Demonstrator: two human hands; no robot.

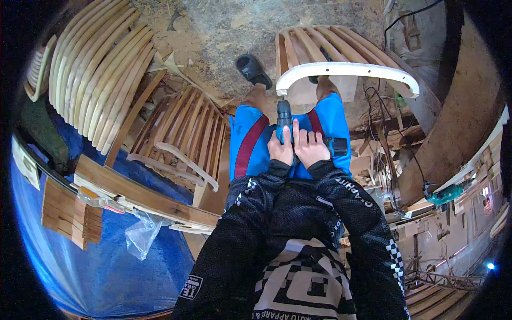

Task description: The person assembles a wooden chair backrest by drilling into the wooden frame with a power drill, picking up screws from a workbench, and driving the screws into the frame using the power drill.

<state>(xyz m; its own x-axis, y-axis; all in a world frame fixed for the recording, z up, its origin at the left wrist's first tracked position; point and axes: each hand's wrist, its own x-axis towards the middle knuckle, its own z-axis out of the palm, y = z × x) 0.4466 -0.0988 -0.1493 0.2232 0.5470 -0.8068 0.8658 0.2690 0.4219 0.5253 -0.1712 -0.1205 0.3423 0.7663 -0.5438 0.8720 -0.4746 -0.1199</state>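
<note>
Single head-worn fisheye view, straight down over the person's torso, close above lap and workshop floor (224,26).

Bare wooden slats (330,45), white-painted smooth rail (346,70).

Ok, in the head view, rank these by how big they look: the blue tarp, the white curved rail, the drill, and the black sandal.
1. Blue tarp, by far the largest.
2. White curved rail.
3. Drill, gripped by both the left hand and the right hand.
4. Black sandal.
Drill and sandal look close in size; the hands hide part of the drill, so that order is unsure.
</note>
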